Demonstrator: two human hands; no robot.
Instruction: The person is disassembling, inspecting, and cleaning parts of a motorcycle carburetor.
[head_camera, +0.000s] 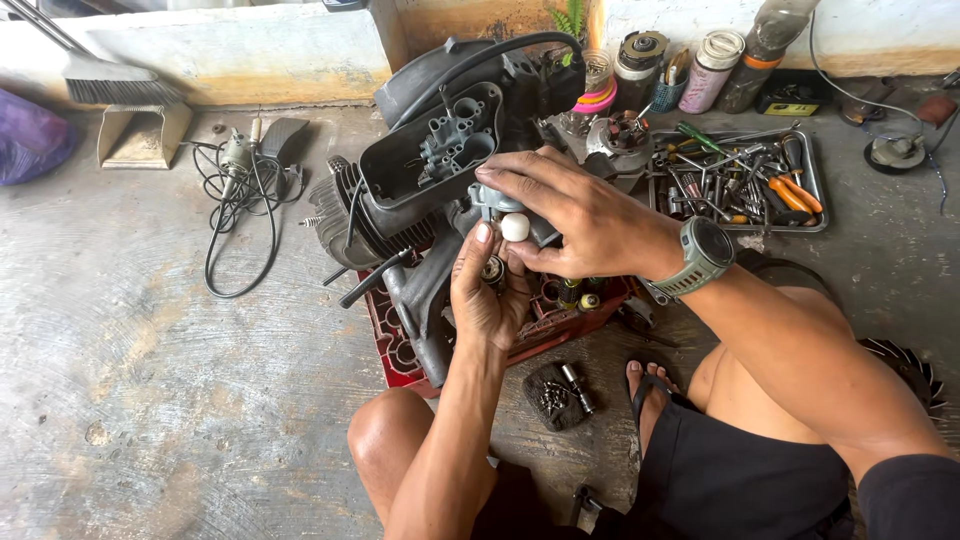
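Knees and dark shorts of the seated person fill the 6 o'clock edge, a sandalled foot (645, 385) between them on the concrete floor (130, 380).

Engine assembly (440, 170): largest item, dark, finned at its 9 o'clock side, propped on a red crate (385, 345) at centre frame.

Tool tray (740, 180): at 2 o'clock, crowded with pliers and screwdrivers.

Right hand (585, 215): wearing a grey-green wristwatch (705, 255), reaches in from 4 o'clock; its fingers are closed over a small grey carburettor-like part (492, 198) with a white knob (515, 227), held against the engine.

Left hand (485, 295): comes up from 6 o'clock, fingers curled narrowly beneath the same part, thumb touching it just beside the knob.

Cloth with loose screws (558, 395): on the floor at 6 o'clock, just beside the foot.

Risks, as judged: the engine rests on a crate narrower than itself and could tip if pushed sideways. The small part could slip into the crate cells. Loose screws lie where the foot could scatter them. A coiled cable (235, 215) at 10 o'clock is a snag hazard.

Limits of view: the hands cover most of the grey part, so its seating cannot be confirmed. A finned wheel (905, 370) at 4 o'clock is half hidden by the right arm. Jars (715, 55) at 1 o'clock are cut off by the top edge.
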